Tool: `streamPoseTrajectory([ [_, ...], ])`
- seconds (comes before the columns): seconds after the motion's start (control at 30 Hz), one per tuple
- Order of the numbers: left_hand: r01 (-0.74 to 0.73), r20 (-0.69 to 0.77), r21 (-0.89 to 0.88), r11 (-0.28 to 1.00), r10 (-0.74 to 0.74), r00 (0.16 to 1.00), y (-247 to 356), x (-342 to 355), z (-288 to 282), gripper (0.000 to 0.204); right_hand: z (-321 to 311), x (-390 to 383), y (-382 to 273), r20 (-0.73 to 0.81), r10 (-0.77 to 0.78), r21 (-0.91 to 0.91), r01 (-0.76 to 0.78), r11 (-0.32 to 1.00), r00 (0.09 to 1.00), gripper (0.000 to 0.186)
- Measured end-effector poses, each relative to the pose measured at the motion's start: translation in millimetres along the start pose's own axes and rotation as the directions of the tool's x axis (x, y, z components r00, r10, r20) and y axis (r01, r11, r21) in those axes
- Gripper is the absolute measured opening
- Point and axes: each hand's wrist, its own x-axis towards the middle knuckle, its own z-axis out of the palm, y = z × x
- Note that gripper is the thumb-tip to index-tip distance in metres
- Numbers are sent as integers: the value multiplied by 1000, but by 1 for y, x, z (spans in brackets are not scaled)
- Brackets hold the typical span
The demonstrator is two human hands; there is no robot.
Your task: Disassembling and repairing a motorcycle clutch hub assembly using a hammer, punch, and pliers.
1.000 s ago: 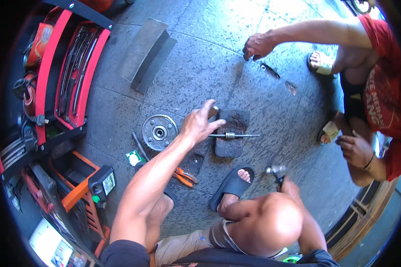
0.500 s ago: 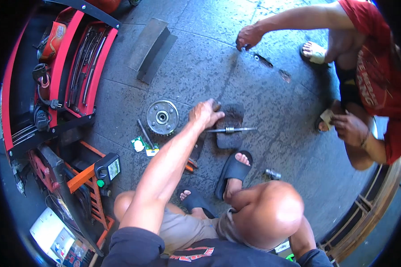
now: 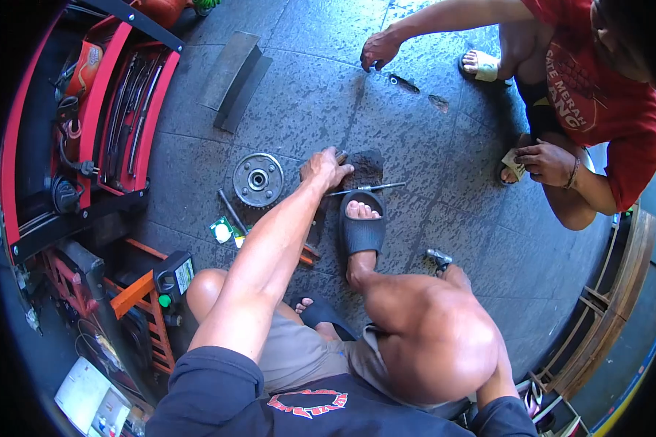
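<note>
My left hand (image 3: 323, 172) is closed around a short, dark piece with a brownish end (image 3: 341, 156), beside a dark, worn block (image 3: 368, 166). What the piece is, I cannot make out. A thin metal rod with a thicker middle (image 3: 366, 189) lies across the block. My sandalled foot (image 3: 363, 226) rests on the block's near part and hides it. To the right, past my knee, my right hand (image 3: 455, 276) is closed on a hammer (image 3: 439, 257), close behind its silver head; the knee hides part of that arm. A round metal gear-like hub (image 3: 258, 180) lies left of my left hand.
A metal bar (image 3: 232, 210) and a green-white packet (image 3: 221, 230) lie near the hub. An angled metal channel (image 3: 239, 81) is farther off. A red-black tool cart (image 3: 95, 109) stands left. At right another person in a red shirt (image 3: 598, 109) crouches, one hand (image 3: 380, 51) near the floor.
My right hand has come into view at the hammer, which has shifted slightly. My foot has moved forward onto the block. My left hand still holds the dark piece.
</note>
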Motion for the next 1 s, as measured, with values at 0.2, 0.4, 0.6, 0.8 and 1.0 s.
streamPoseTrajectory([
  [0.2, 26, 64, 28, 999, -28, 998, 0, 6, -2, 64, 10, 57, 22, 94, 68, -176, -51, 983, 993, 46],
  [0.4, 64, 96, -31, 997, -61, 994, 0, -3, -5, 64, -1, 50, 17, 108, 72, -141, -56, 988, 992, 47],
  [0.6, -130, -104, -686, 716, 80, 991, -9, -11, -6, 37, -9, 56, 19, 159, 156, -139, -134, 981, 975, 47],
  [0.8, -191, 125, -677, 710, 367, 922, 14, 1, -7, 32, -12, 56, 17, 198, 147, -120, -125, 985, 969, 47],
  [1.0, -203, 228, -580, 789, 397, 889, 27, 13, -14, 30, -4, 51, 18, 136, 164, -44, -159, 986, 977, 48],
])
